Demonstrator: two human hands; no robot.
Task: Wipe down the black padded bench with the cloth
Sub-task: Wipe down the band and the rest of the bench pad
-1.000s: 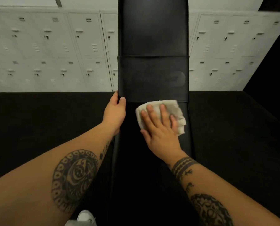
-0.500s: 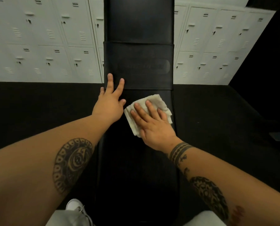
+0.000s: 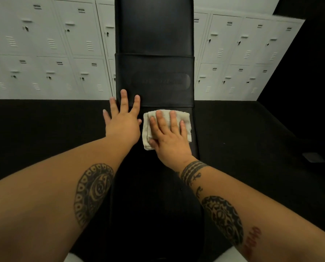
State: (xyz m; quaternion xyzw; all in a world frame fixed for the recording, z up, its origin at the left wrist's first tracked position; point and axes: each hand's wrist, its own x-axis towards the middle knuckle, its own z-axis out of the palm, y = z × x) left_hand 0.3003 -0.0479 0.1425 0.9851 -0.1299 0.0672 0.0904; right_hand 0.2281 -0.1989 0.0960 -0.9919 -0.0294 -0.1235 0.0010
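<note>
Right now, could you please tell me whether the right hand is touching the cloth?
Touching. The head view shows the right hand lying flat on the cloth, fingers spread across it, on the bench.

Left hand (image 3: 123, 123) lies flat with fingers spread, right hand (image 3: 169, 137) flat beside it, fingers straight.

Head view. The right hand (image 3: 170, 137) presses a folded pale cloth (image 3: 185, 121) flat on the black padded bench (image 3: 154, 35), fingers straight. The left hand (image 3: 123, 123) lies open just left of it, fingertips on the far pad. White lockers (image 3: 50, 48) stand beyond the black floor (image 3: 252, 138).
</note>
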